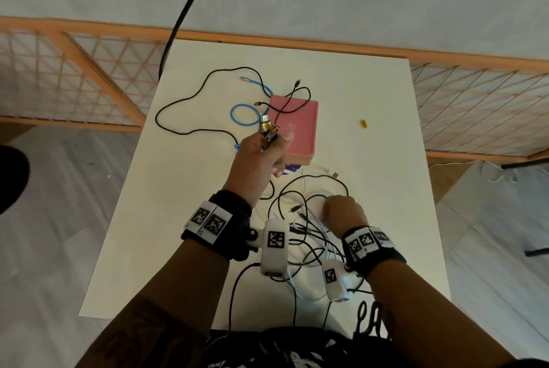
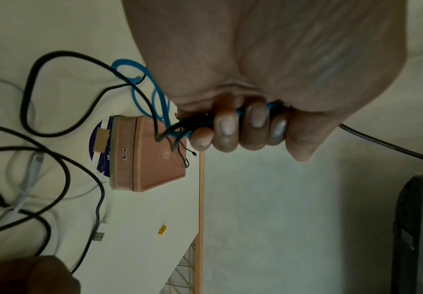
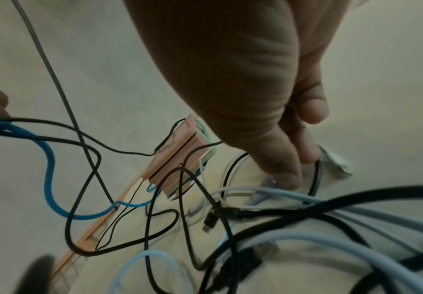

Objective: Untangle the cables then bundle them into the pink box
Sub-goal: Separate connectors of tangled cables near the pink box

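Note:
The pink box (image 1: 292,126) lies shut on the white table (image 1: 178,219), with a thin black cable (image 1: 292,100) draped over its lid. My left hand (image 1: 273,141) is raised beside it and grips a bunch of cable ends, blue and black, with connectors (image 1: 269,126) sticking out above. In the left wrist view its fingers (image 2: 238,127) curl round those cables. The blue cable (image 1: 246,112) and a long black cable (image 1: 184,106) trail to the far left. My right hand (image 1: 335,207) rests on the black-and-white tangle (image 1: 309,231), where its thumb (image 3: 283,171) and fingers pinch a white cable (image 3: 260,194).
A small yellow piece (image 1: 364,124) lies right of the box. A purple disc (image 1: 292,170) peeks out under the box's near edge. A thick black cord (image 1: 190,2) hangs down past the table's far left corner. A wooden lattice rail (image 1: 475,106) runs behind the table.

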`<state>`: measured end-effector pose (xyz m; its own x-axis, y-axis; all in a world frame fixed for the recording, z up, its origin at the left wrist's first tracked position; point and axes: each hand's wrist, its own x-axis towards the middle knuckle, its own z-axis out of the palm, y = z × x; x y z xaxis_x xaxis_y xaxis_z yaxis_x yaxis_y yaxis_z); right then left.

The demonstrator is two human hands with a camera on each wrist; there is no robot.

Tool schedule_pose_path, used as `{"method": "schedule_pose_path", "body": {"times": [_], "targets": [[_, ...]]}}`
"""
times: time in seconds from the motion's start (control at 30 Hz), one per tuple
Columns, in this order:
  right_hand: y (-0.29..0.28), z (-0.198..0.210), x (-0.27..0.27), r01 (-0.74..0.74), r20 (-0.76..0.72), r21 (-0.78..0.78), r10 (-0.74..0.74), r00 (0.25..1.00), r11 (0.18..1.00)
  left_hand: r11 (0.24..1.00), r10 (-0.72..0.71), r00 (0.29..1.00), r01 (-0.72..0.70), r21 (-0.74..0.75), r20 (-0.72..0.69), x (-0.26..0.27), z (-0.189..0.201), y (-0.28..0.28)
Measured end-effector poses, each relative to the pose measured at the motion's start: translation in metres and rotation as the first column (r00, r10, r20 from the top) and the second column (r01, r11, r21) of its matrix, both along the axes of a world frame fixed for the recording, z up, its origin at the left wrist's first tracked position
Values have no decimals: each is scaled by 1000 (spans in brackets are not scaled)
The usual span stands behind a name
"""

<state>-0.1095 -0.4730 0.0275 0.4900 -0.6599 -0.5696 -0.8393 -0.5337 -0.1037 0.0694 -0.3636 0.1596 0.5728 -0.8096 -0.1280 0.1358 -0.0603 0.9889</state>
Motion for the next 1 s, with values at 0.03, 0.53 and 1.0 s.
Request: {"method": "schedule_pose_path", "body": {"times": [0.03, 0.53, 1.0], "targets": [[-1, 2, -1, 6, 4, 16, -6, 1000, 1000, 1000, 7, 1000, -7, -5, -21, 0, 1, 0], [14, 183, 13, -157, 806, 586, -549, 222, 795, 997, -72, 986, 67, -36, -148, -3, 20, 3], [47, 177, 41, 86, 854, 428, -433, 287, 900, 998, -59, 994, 62, 32, -90, -31, 42, 1]]}}
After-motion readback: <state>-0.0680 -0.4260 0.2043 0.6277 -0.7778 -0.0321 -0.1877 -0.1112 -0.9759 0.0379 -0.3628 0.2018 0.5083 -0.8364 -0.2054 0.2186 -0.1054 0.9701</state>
